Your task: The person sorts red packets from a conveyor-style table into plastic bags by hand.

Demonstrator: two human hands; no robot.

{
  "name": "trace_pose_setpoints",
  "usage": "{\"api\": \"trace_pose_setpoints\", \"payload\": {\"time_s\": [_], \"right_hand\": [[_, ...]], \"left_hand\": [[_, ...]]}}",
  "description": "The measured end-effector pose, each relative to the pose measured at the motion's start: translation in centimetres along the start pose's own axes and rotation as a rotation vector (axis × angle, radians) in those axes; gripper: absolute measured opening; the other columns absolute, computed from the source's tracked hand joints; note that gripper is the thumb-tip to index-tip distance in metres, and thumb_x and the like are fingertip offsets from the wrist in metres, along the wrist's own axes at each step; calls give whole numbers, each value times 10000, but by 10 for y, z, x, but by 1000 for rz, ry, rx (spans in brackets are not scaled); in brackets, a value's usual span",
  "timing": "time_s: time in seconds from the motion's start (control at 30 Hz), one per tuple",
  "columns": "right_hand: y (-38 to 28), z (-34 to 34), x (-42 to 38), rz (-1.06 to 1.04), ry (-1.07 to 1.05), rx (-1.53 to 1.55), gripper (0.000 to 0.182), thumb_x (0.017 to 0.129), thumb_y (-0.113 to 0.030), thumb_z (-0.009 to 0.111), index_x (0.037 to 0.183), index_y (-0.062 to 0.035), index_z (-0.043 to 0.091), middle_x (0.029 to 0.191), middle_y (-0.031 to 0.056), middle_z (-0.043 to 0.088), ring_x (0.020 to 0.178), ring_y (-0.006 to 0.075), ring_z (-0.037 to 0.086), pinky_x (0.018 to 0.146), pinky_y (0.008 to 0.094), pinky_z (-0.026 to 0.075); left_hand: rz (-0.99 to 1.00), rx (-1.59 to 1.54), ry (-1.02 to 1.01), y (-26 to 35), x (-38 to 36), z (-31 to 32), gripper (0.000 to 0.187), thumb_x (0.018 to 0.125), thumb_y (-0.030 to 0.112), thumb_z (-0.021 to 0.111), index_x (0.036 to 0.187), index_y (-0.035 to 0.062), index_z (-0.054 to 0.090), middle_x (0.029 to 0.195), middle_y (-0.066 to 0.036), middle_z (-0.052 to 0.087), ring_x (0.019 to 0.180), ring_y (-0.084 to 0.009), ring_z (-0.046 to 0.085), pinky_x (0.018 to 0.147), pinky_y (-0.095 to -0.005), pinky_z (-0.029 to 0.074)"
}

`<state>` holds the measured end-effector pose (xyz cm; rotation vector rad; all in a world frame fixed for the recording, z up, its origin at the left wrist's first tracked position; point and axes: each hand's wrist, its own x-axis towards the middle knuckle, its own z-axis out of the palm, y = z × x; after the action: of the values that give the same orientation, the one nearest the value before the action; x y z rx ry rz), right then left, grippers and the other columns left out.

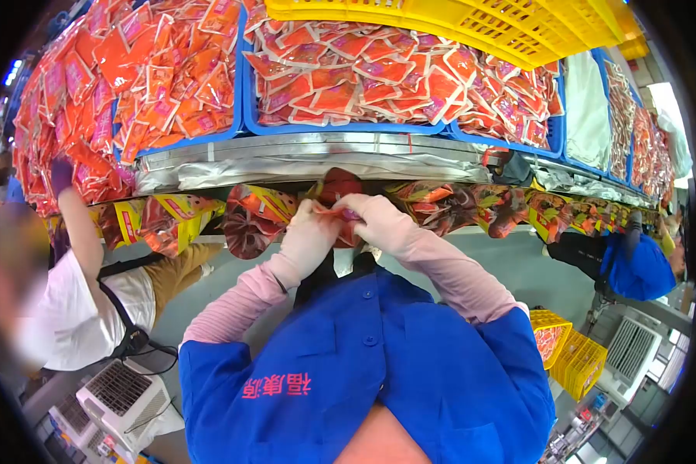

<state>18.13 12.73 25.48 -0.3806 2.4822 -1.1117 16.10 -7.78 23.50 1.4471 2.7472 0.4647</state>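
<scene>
My left hand (311, 233), in a pale glove, is closed on the edge of a red printed plastic bag (340, 185) in front of my chest. My right hand (379, 223), gloved too, pinches the other side of the same bag, close to the left. What lies between the fingertips is partly hidden. On either side, similar red and yellow bags hang in a row along the metal table edge, including a bag (257, 220) beside my left hand and a bag (429, 205) beside my right.
Blue crates (247, 93) heaped with red sachets (363, 69) line the far side. A yellow crate (472, 23) sits above them. A co-worker (93, 301) stands at left, another (640, 263) at right. Yellow crates (578, 367) and air coolers (124, 390) stand behind.
</scene>
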Motion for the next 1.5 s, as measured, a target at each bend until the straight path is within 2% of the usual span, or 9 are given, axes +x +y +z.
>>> {"api": "trace_pose_setpoints", "payload": {"time_s": [0.37, 0.6, 0.7, 0.87, 1.03, 1.1, 1.17, 1.3, 1.5], "right_hand": [[38, 141, 159, 426, -887, -511, 271, 868, -251, 689, 1098, -128, 760, 1069, 106, 758, 988, 286, 728, 843, 477, 576], [-102, -55, 129, 154, -345, -333, 235, 888, -225, 590, 1054, -122, 719, 1002, 146, 724, 970, 323, 690, 866, 432, 538], [-38, -112, 174, -13, 350, -563, 279, 857, -155, 644, 1124, -103, 701, 1032, 160, 704, 1042, 366, 664, 891, 461, 535], [38, -114, 233, 271, 213, -654, 320, 832, -196, 702, 1146, -139, 710, 1056, 188, 708, 1050, 382, 661, 945, 465, 524], [34, -148, 194, 376, 224, -556, 311, 862, -184, 653, 1149, -72, 697, 1108, 214, 707, 1030, 388, 679, 927, 447, 551], [22, -157, 157, 305, 391, -339, 309, 879, -194, 665, 1160, -70, 696, 1105, 197, 721, 1023, 322, 706, 910, 409, 554], [-27, -155, 97, 247, 444, 367, 295, 907, -196, 671, 1178, -82, 694, 1074, 168, 738, 964, 248, 725, 875, 377, 555], [-53, -98, 23, 2, 182, 305, 327, 961, -199, 623, 1259, -67, 648, 1067, 157, 742, 991, 231, 708, 879, 336, 537], [-33, 7, 44, 202, -512, -623, 190, 908, -123, 612, 1034, -99, 752, 971, 138, 742, 988, 315, 718, 834, 404, 574]], "left_hand": [[247, 120, -89, -47, -33, -4, 86, 761, 148, 613, 675, 155, 609, 659, -11, 561, 746, -191, 624, 1092, -488, 408], [-177, -149, 365, -160, 3, -89, 106, 704, 70, 662, 802, 102, 643, 777, -90, 636, 836, -315, 635, 782, -478, 485], [-665, 474, 29, -262, 32, -79, 291, 824, 259, 717, 1056, 89, 672, 964, -100, 687, 921, -307, 668, 775, -489, 501], [-832, 359, -250, -350, 44, -28, 260, 939, 283, 587, 1035, 102, 748, 967, -178, 749, 933, -319, 736, 832, -492, 545], [-646, 35, 313, -310, 12, -82, 176, 932, 135, 562, 950, 45, 711, 927, -164, 742, 883, -303, 725, 783, -420, 556], [-666, -579, 209, -236, 11, -127, 155, 875, -12, 569, 950, 22, 700, 920, -144, 736, 868, -271, 709, 798, -369, 551], [-447, -944, 213, -129, 11, -137, 234, 799, -104, 580, 944, 32, 704, 926, -102, 733, 879, -231, 700, 819, -316, 541], [115, -410, 10, -33, 16, -54, 125, 840, 85, 690, 964, 75, 706, 964, -67, 715, 935, -245, 681, 904, -366, 523], [155, 87, -320, -40, -11, -39, 197, 790, 214, 686, 954, 108, 712, 879, -45, 692, 976, -267, 626, 1137, -485, 361]]}}
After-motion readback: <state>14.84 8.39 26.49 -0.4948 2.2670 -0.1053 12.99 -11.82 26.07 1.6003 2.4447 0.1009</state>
